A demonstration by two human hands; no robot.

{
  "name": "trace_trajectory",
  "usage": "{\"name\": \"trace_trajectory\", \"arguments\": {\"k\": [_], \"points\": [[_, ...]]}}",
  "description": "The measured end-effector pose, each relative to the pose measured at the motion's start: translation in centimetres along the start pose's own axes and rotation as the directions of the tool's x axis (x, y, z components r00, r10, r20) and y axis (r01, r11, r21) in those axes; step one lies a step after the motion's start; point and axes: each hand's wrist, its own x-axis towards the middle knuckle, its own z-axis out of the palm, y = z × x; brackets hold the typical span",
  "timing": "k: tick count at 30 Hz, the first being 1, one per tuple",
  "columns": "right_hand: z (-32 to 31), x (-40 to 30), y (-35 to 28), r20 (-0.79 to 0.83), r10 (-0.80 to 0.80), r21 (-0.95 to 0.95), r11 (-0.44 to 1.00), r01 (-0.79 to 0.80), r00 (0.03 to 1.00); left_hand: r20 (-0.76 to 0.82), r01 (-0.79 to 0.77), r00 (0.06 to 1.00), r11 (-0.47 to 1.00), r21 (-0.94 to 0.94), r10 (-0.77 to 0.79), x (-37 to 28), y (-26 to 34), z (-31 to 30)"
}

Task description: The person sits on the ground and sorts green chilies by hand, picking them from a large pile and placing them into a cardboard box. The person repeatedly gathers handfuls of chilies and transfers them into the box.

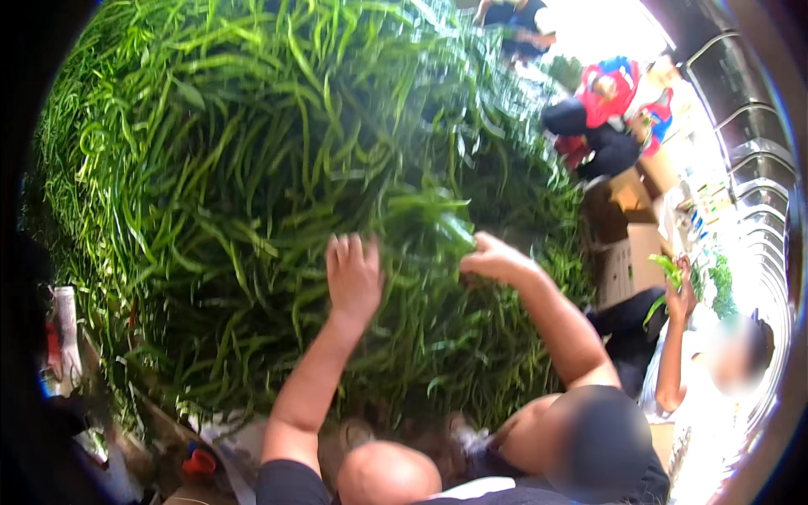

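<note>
A large heap of long green pods or peppers, too blurred to name exactly, spreads before me. My left hand rests on the heap with its fingertips among the green pieces; whether it grips any cannot be told. My right hand, to the right of it, is closed around one end of a bunch of green pods, whose other ends point left over the heap. The bunch is blurred.
A co-worker sits at the right, holding some green pods. Cardboard boxes stand beside the heap. Other people sit beyond them. A red object lies at the lower left.
</note>
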Motion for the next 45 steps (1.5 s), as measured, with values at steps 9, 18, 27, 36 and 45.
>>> {"name": "trace_trajectory", "arguments": {"k": [9, 18, 27, 36, 45], "points": [[3.1, -9.6, 4.6, 0.436, -0.083, 0.767, 0.555, -0.322, 0.896, 0.746, 0.736, 0.656, 0.124, -0.666, 0.116, -11.0, 2.2, -3.7], [11.1, -18.7, 0.2, 0.241, -0.43, 0.688, 0.708, 0.16, 0.87, 0.456, 0.346, 0.879, -0.844, -0.409, 0.14, -12.8, 10.6, -4.7], [4.1, -27.4, -5.2, -0.193, -0.491, 0.291, 0.798, 0.527, 0.85, 0.396, 0.209, 0.897, -0.597, -0.775, -0.199, -10.0, 12.4, -19.1], [5.0, -31.5, -7.2, -0.415, -0.495, 0.55, 0.532, 0.644, 0.764, 0.25, 0.213, 0.966, -0.335, -0.918, -0.069, -16.0, 18.3, -26.3], [9.3, -35.9, -0.1, -0.226, -0.513, 0.292, 0.776, 0.56, 0.828, 0.453, 0.3, 0.881, -0.577, -0.76, -0.139, -23.5, 19.8, -23.6]]}}
